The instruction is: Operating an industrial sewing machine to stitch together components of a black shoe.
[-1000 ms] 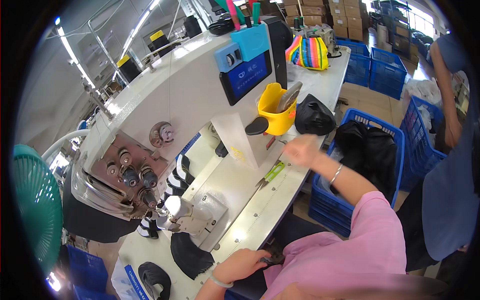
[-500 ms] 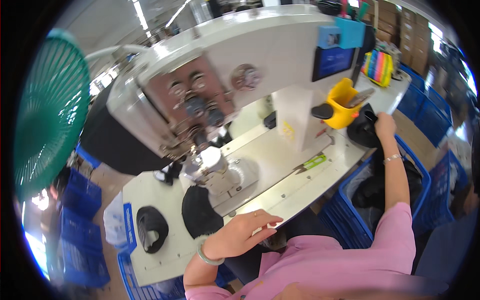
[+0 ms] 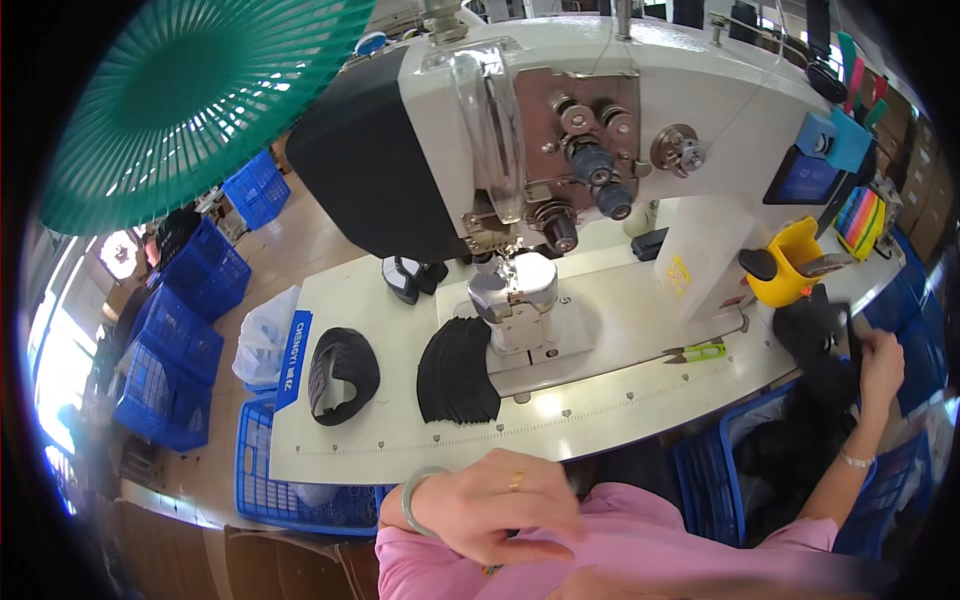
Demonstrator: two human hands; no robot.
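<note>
My right hand (image 3: 880, 365) reaches out to the far right end of the white sewing table (image 3: 600, 420) and closes its fingers on a black fabric piece (image 3: 815, 330) lying there. My left hand (image 3: 495, 505), with a pale bangle and a ring, hovers low over my pink clothing just below the table's front edge, fingers curled; what it holds, if anything, is hidden. A stack of black curved pieces (image 3: 458, 370) lies beside the post of the sewing machine (image 3: 560, 130). A black cap-shaped piece (image 3: 343, 372) sits further left.
Green thread snips (image 3: 700, 351) lie on the table front right, near a yellow cup (image 3: 790, 265). Blue crates stand under the table at left (image 3: 300, 480) and right (image 3: 720, 480), the right one holding dark fabric. A green fan (image 3: 190, 100) fills the upper left.
The view has swung left and closer to the machine. My right hand dropped from near the yellow cup to the black fabric. My left hand pulled back from the table's front edge.
</note>
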